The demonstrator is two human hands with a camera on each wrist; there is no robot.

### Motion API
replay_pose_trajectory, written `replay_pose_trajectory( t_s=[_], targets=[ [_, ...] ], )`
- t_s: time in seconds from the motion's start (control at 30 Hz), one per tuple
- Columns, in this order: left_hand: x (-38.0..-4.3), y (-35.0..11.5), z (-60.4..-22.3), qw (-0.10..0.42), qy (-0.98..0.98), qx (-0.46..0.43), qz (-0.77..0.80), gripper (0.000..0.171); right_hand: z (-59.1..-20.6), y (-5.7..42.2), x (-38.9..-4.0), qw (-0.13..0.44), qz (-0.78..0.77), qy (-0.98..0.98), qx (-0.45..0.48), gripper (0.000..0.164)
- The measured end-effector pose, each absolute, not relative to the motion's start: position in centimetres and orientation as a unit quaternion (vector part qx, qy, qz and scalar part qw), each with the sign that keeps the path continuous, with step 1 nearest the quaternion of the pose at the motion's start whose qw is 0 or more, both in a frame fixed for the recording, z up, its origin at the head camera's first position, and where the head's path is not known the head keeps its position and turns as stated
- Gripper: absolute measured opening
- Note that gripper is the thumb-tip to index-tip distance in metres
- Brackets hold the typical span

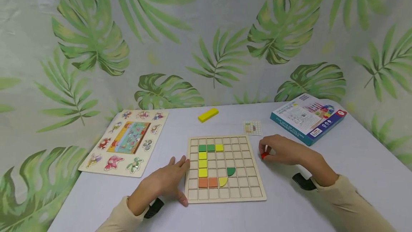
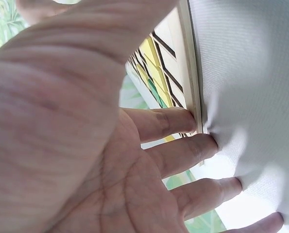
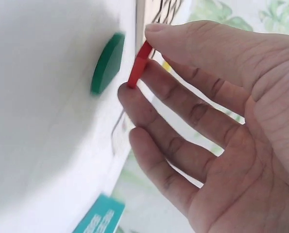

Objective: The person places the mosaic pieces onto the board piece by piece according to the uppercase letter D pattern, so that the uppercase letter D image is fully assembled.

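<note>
A wooden grid board (image 1: 225, 200) lies flat on the table between both hands. Along its left edge rests my left hand (image 1: 170, 178), fingers spread and fairly straight, the fingertips against the rim and the cloth. Green squares (image 1: 206, 148), yellow squares (image 1: 202, 163), orange squares (image 1: 208, 182), a yellow quarter circle (image 1: 222, 181) and a green quarter circle (image 1: 230, 172) sit in its cells. Right of the board, my right hand (image 1: 283, 149) pinches a small red piece (image 3: 138, 68) between thumb and fingertips. Close by on the cloth is a green piece (image 3: 108, 63), hidden in the head view.
Behind the board lie a yellow block (image 1: 208, 115) and a small pattern card (image 1: 252, 127). A boxed game (image 1: 307, 117) stands at the back right. On the left is a sea-animal puzzle board (image 1: 128, 171). A leaf-print cloth hangs behind the table.
</note>
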State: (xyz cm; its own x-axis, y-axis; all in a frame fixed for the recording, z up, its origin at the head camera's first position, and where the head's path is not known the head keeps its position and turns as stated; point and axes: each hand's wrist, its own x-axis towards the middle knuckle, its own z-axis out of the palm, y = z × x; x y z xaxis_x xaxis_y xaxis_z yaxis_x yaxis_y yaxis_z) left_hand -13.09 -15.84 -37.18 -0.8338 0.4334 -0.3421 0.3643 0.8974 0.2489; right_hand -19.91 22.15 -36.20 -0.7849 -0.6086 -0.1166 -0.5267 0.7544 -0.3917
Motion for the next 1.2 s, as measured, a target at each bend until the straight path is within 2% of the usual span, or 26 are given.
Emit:
replay_pose_trajectory(
  t_s=[0.33, 0.8, 1.0, 1.2],
  targets=[
    [-13.4, -15.6, -37.0, 0.196, 0.955, 0.207, 0.083, 0.127, -36.4, 18.3, -20.5, 0.086, -0.164, 0.911, -0.370, 0.011],
    [-13.2, -15.8, -37.2, 0.201, 0.955, 0.200, 0.091, 0.127, -36.8, 13.4, -20.3, 0.110, -0.177, 0.893, -0.398, 0.011],
    [-13.2, -15.8, -37.3, 0.202, 0.954, 0.201, 0.094, 0.127, -37.6, 12.5, -20.1, 0.122, -0.174, 0.893, -0.398, 0.010],
    [-13.2, -15.9, -37.2, 0.197, 0.954, 0.206, 0.090, 0.127, -37.7, 12.3, -20.0, 0.107, -0.161, 0.897, -0.397, 0.011]
  ],
)
